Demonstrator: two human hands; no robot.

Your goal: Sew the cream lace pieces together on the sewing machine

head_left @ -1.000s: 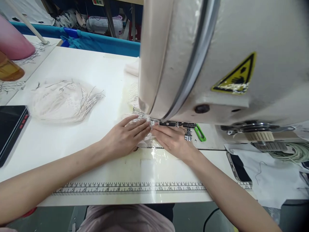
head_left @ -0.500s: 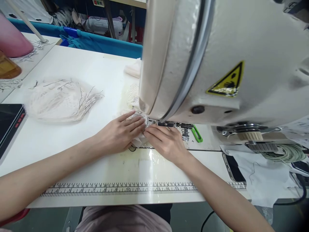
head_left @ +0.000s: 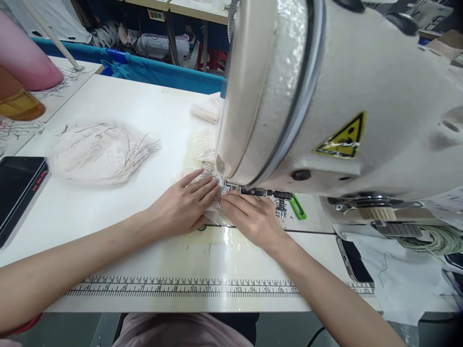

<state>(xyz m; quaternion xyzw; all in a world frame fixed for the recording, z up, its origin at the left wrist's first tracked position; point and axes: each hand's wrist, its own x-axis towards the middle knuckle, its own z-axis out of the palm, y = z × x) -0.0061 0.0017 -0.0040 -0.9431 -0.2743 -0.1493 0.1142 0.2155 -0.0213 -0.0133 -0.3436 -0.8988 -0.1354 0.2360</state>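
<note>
A piece of thin white lace fabric [head_left: 213,205] lies under the head of a sewing machine [head_left: 275,96]. My left hand [head_left: 184,205] rests flat on its left part, fingers stretched toward the needle area. Close by on the right, my right hand [head_left: 253,217] has its fingers together at the fabric's edge, the thumb hidden beneath. Its fingertips almost meet those of my left hand. Above the right fingers sits a dark metal attachment [head_left: 255,192]. The needle itself is hidden behind the machine head. More lace [head_left: 205,144] trails behind the hands.
A loose pile of sheer white pieces [head_left: 96,154] lies at the left, beside a black device [head_left: 20,193]. A green clip-like tool [head_left: 297,207] is right of the attachment. A phone [head_left: 354,259] lies at the right. A printed ruler [head_left: 181,288] runs along the front edge.
The camera view has shifted, so everything sits slightly lower and further right. Both hands keep their places by the machine, while the fabric's white flap between them shows less.
</note>
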